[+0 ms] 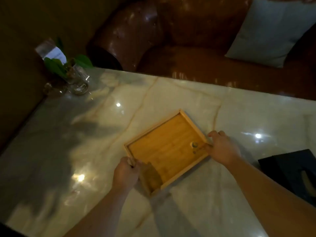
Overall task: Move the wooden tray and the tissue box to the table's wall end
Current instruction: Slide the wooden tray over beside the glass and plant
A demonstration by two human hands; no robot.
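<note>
A shallow square wooden tray point(166, 147) sits at an angle in the middle of the glossy marble table point(102, 134). My left hand point(125, 174) grips the tray's near-left rim, fingers curled over the edge. On the tray's right corner my right hand point(222, 148) holds the rim, thumb inside. The tray is empty apart from a small round mark near its right corner. A dark tissue box point(290, 171) lies on the table at the right, just beyond my right forearm and partly cut off by the frame.
A glass vase with green leaves point(75, 74) and a small glass object point(54, 88) stand at the table's far-left corner by the dark wall. A brown leather sofa point(171, 40) with a pale cushion point(271, 31) runs along the table's far edge.
</note>
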